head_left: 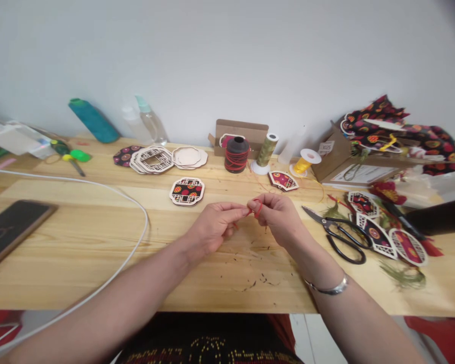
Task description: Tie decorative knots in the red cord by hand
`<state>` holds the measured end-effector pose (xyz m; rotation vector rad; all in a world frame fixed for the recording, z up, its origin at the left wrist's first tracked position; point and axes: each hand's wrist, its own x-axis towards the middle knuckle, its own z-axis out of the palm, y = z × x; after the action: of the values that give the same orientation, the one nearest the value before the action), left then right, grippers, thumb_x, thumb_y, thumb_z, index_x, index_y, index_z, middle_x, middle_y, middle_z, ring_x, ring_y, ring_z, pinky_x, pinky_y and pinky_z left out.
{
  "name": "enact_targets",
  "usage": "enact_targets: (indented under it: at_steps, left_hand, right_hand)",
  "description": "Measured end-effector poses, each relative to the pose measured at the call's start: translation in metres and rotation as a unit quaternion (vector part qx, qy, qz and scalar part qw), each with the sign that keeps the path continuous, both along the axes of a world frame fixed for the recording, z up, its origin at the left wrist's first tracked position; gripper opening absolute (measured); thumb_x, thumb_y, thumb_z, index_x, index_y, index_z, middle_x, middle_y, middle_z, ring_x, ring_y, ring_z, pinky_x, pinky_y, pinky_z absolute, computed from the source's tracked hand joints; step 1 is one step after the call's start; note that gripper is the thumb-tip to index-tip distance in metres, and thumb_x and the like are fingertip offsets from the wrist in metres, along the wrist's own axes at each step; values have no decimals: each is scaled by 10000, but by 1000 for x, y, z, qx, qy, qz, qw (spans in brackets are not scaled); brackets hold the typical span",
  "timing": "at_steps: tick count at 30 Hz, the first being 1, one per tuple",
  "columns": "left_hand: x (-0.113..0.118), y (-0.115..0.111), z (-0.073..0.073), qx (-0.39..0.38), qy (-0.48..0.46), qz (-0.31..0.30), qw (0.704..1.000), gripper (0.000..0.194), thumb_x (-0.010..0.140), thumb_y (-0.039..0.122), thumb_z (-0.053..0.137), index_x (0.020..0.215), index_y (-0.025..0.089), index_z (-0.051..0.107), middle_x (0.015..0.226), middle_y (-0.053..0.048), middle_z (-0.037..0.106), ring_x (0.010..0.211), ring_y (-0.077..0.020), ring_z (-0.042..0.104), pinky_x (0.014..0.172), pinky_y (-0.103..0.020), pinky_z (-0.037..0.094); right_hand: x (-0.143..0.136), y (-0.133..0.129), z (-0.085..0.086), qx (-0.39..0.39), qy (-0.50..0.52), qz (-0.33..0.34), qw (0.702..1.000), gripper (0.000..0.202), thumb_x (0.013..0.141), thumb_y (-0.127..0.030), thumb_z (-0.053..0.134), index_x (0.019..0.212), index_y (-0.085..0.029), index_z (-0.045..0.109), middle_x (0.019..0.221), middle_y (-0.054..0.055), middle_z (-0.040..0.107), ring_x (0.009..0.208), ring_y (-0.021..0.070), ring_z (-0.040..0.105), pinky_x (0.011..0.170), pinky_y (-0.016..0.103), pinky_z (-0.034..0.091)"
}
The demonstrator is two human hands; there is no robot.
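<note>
My left hand (216, 222) and my right hand (272, 212) meet above the middle of the wooden table. Between their fingertips is a red cord (257, 206), bent into a small loop at the right thumb and forefinger. The left thumb and forefinger pinch the same cord, and a short red bit shows below that hand. Just beyond the hands, a patterned fabric piece in a pale cut-out frame (187, 192) lies flat. A dark spool wound with red cord (237, 154) stands farther back.
Black-handled scissors (347, 235) lie right of my hands, beside several framed fabric pieces (407, 246). A yellow thread spool (306, 162) and a cardboard box (329, 156) are behind. At left, a white cable (146, 222) curves past a phone (15, 230). Dark scraps dot the near table.
</note>
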<state>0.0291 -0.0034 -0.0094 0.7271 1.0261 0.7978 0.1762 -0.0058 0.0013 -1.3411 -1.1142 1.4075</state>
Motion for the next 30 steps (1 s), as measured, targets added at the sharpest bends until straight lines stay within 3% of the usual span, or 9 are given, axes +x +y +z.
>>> enact_targets:
  at_steps: [13,21,30]
  left_hand:
    - [2,-1,2,-7,-12,1,1000,235,580,325,810,748,168,760,571,9,546,411,-16,279,392,-211,108]
    - [2,-1,3,7,13,9,1000,202,582,295,794,721,155,751,622,-27,627,404,-17,286,390,-215,124]
    - [2,-1,4,9,18,28,999,213,563,298,801,701,145,749,636,-35,635,412,-17,303,386,-207,139]
  right_hand:
    - [4,0,8,18,-62,-6,998,214,676,-358,649,607,-174,565,457,-62,446,413,62,313,416,228,202]
    - [6,0,7,44,-104,10,994,192,726,-316,621,606,-168,598,465,-55,453,443,69,335,444,230,257]
    - [6,0,12,3,-88,33,996,255,694,-382,671,616,-140,655,478,-35,501,426,53,316,417,221,217]
